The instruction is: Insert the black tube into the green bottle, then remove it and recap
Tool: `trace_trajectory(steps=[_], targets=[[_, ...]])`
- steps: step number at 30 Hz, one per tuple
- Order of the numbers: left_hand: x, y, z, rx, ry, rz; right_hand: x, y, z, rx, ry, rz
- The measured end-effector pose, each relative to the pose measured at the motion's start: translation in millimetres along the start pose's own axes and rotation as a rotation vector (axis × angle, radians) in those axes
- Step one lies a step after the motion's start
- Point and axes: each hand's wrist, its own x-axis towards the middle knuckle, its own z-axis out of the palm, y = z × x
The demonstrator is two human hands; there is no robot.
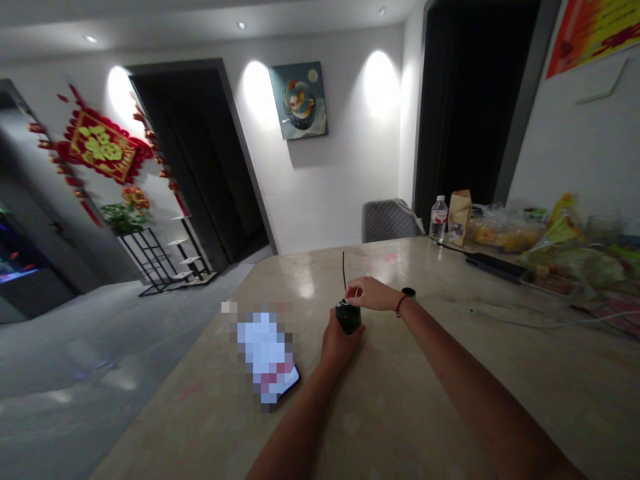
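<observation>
A small dark green bottle with a pale ring at its mouth stands on the table, leaning slightly. My left hand is wrapped around its lower part. Above the bottle's mouth rises a thin dark stick, nearly upright. My right hand, a red cord around its wrist, is closed in a pinch at the mouth, with the stick's lower part at its fingertips. Behind the right wrist a small dark cap sits on the table, partly covered.
A phone with a blurred lit screen lies left of my left forearm. At the right are a water bottle, a paper bag, a black box-shaped device, a white cable and bagged food. A grey chair stands beyond the table.
</observation>
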Motion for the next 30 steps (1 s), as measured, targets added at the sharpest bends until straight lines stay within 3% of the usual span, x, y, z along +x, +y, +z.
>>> trace_trajectory(steps=[20,30], targets=[[0.2,0.4,0.4,-0.002,-0.014,-0.016,-1.3,-2.8,-3.5,-0.013,-0.005,0.026],[-1.1,3.2,-1.3,-0.004,-0.012,-0.006,-0.2,10.8,-11.1,-0.029,0.053,0.062]])
